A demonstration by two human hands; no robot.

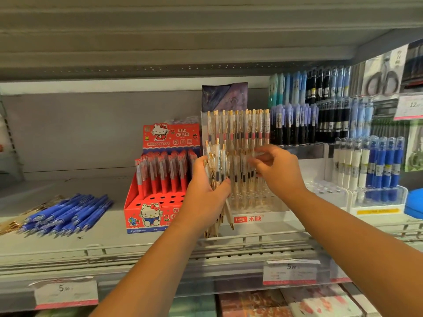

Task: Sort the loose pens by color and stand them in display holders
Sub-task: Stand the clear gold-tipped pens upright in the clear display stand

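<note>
Fingers point(199, 162) of the left hand point(202, 191) are clamped round a bundle of gold-clipped pens point(217, 165). At its 3 o'clock, the right hand point(278, 172) has its fingers curled, but blur hides any pinch. Pens should probably go in singly, tip down, into free holes of the clear holder point(258, 217) behind.

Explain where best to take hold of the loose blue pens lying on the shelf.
Grip the blue pens across their mid-barrels, coming from above: they lie flat and nearly parallel, tips toward the lower left, so the middles bunch together.
</note>
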